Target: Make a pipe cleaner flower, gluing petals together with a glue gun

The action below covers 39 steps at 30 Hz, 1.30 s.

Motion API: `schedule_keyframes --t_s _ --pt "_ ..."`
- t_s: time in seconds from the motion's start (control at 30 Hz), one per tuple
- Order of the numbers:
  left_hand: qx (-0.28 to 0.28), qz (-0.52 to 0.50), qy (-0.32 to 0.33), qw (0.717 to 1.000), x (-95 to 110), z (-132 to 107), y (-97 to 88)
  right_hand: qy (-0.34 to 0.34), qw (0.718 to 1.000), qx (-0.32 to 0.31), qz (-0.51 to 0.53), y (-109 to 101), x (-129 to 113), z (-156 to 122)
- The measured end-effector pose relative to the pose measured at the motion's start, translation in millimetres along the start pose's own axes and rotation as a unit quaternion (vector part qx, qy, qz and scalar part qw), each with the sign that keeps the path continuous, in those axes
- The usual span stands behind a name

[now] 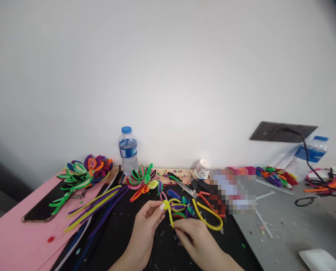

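Note:
My left hand [145,224] pinches one end of a yellow pipe cleaner [170,213] between thumb and fingertips, where it looks curled into a small coil. Lower down, the fingers of my right hand [197,235] are closed on the same pipe cleaner. Just beyond my hands lies a bunch of purple, blue and green pipe cleaner loops [180,205]. To the right, a thicker-looking yellow loop [214,227] rests on the black mat [162,252]; whether it joins the held piece I cannot tell. A finished-looking pipe cleaner flower [145,180] sits behind my left hand.
Loose yellow and purple pipe cleaners [100,207] lie left, near a phone [39,210] and another looped flower bunch [84,171]. Behind stand a water bottle [128,150] and a paper cup [202,169]. Red-handled cutters [189,190] lie right of centre; a white object [320,259] is at front right.

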<state>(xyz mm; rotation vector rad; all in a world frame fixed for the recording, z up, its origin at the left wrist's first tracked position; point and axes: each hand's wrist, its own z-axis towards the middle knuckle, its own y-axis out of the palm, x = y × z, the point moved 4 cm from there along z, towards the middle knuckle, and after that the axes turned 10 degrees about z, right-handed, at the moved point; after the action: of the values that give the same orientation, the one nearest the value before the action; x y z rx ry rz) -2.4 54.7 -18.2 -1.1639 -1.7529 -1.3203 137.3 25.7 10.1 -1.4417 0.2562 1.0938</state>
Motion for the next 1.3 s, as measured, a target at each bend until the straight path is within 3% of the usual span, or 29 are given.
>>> schedule_keyframes --t_s 0.23,0.6,1.3 --pt "-0.005 0.012 0.002 1.0 -2.9 -2.7 2.3 0.002 0.999 -0.009 -0.046 4.3 -2.4 -3.6" --pt "-0.024 0.055 0.021 0.998 -5.4 -8.0 7.2 -0.051 0.994 -0.029 -0.096 8.9 -8.2 -4.0" --pt "-0.024 0.064 0.031 0.997 -10.5 -12.3 12.1 -0.045 0.988 -0.045 -0.142 13.3 -3.6 -4.5"
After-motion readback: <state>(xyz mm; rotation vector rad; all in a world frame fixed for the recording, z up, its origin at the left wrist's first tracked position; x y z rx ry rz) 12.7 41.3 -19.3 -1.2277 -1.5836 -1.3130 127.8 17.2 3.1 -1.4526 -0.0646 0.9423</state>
